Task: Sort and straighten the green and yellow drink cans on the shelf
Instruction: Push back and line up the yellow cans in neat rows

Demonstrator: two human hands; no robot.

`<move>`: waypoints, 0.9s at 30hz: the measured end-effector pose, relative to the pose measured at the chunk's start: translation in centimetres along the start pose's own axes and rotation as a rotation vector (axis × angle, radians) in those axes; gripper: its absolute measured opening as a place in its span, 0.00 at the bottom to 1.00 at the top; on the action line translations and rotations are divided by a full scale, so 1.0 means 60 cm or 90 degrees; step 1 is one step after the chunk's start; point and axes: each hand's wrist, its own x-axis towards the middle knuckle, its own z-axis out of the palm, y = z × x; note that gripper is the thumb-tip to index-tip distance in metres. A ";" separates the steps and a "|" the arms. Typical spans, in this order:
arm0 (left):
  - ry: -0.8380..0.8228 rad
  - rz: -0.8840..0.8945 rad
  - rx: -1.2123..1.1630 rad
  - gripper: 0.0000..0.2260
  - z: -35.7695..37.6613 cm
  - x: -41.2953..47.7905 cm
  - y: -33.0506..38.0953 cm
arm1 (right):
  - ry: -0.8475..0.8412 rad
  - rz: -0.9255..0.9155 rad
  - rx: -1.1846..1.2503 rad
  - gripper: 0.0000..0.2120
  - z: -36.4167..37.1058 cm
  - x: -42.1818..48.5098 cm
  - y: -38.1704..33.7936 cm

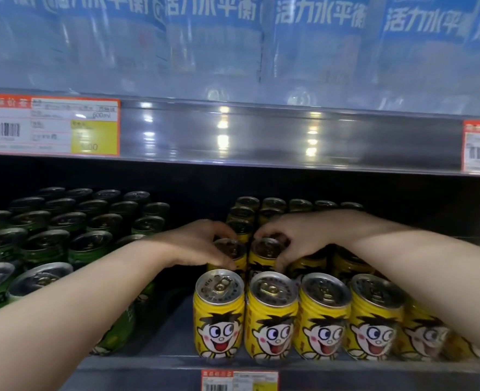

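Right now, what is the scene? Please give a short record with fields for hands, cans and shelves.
left hand: grips the top of a second-row yellow can
right hand: grips the top of the neighbouring yellow can
front row: yellow cans, upright, faces forward
green cans: rows on the left, apart from the yellow ones
upper shelf: blue-labelled bottles

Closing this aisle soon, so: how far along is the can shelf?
Done: the front row of yellow metal cans with cartoon faces stands upright, facing out. In hand: the left hand and right hand each grip a second-row yellow can. To do: the front green metal cans look tilted, possibly lens distortion.
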 end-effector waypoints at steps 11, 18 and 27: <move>0.024 0.061 0.156 0.49 0.051 -0.097 0.062 | -0.020 0.070 0.058 0.27 -0.011 -0.149 0.039; 0.015 0.057 0.433 0.42 0.105 -0.082 0.064 | 0.010 0.062 -0.073 0.45 0.099 -0.202 0.000; -0.017 0.030 0.458 0.50 0.097 -0.087 0.076 | 0.112 0.007 -0.038 0.44 0.118 -0.186 0.010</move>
